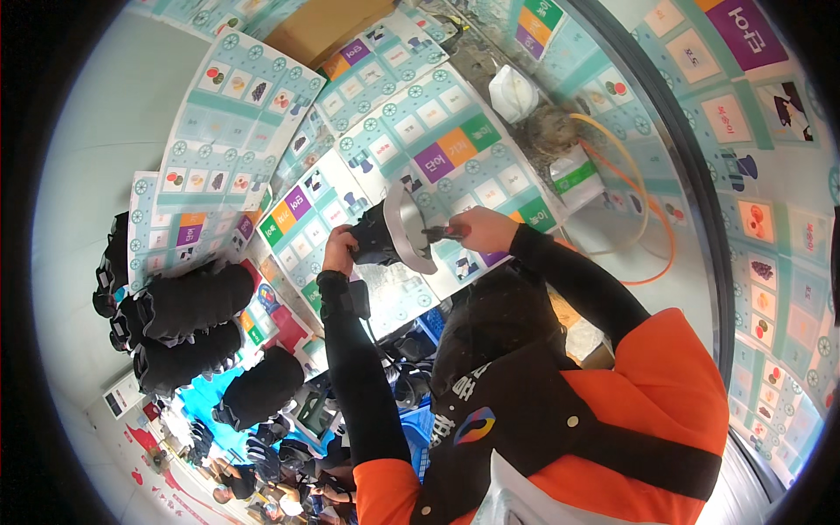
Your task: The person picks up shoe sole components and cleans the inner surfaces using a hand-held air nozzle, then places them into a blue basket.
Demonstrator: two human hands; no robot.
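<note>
My left hand (339,251) is closed on the black upper of a shoe (376,236), which is tipped on its side over the table. Its broad pale sole (408,227) faces my right hand. From the right, my right hand (486,229) grips a small red and dark tool (446,233), whose exact kind I cannot make out. The tool's dark end is at the sole, touching or very close to it. Below both hands lies the table (398,293), covered with colourful printed sheets.
Black bundles, perhaps shoes, (197,302) are stacked at the left. Beyond the table stand a white container (513,93) and a green-and-white packet (577,179). An orange hose (672,254) curves along the right. Blue crates (420,429) sit below; people (284,499) are at lower left.
</note>
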